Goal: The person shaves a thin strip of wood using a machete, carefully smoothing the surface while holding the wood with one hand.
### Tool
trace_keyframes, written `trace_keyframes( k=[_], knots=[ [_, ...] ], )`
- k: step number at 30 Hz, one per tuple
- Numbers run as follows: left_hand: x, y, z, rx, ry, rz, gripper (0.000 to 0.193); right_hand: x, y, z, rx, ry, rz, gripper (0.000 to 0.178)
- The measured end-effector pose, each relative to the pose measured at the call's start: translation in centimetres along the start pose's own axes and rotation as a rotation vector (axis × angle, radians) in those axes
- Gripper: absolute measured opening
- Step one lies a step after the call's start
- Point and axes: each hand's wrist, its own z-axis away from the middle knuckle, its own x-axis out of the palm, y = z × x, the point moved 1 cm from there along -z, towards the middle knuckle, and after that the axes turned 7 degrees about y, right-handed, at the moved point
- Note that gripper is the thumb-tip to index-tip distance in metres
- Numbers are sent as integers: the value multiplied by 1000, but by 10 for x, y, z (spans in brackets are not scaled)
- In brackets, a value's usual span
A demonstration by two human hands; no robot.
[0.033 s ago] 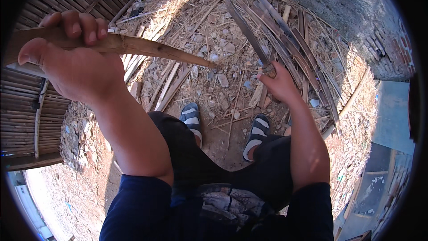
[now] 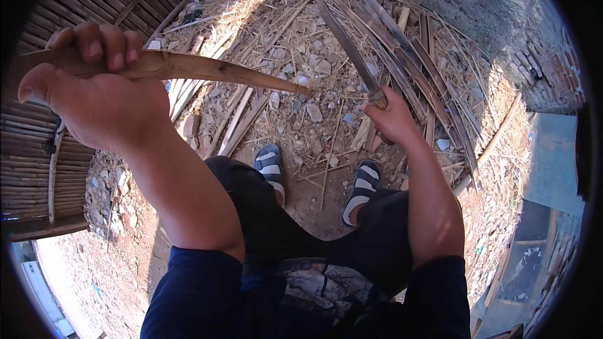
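Note:
My left hand (image 2: 103, 88) is raised at the upper left and closed around a strip of split bamboo (image 2: 201, 68). The strip is pale brown, wide at the hand and tapering to a point toward the middle of the view. Its far left end runs into the dark rim of the picture. My right hand (image 2: 396, 116) grips the handle of a machete (image 2: 347, 43), fingers wrapped round it. The long dark blade slants up and to the left, apart from the bamboo tip.
Dark split strips (image 2: 414, 72) lie piled on the right, beyond my right hand. Rubble, straw and wood scraps (image 2: 235, 122) cover the ground. A bamboo slat wall (image 2: 31, 157) stands on the left, a rough masonry wall (image 2: 465, 19) at the upper right. My sandalled feet (image 2: 270, 166) are below.
My left hand has shifted slightly to the left and turned a little with the bamboo. The right hand and machete have barely moved.

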Motion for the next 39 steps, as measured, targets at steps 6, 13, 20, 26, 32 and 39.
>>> trace_keyframes(
  k=[6, 13, 20, 26, 32, 39],
  knots=[
    [4, 36, 6, 0, 153, -116, 39, 21, 3, 4, 2, -10, -97, 63],
    [27, 24, 19, -10, 218, -241, 48, 20, -3, 17, 13, -26, -199, 50],
    [27, 37, 29, 13, 189, -205, 51, 10, -16, 36, 68, -22, -279, 47],
    [30, 24, 31, 11, 186, -225, 57, 9, -16, 37, 73, -29, -249, 69],
    [21, 13, 21, -21, 72, -93, 68, 16, -16, 36, 93, -67, -197, 70],
    [4, 1, 3, 54, 81, -199, 72, 50, -16, 40, 6, -51, 17, 50]
  ],
)
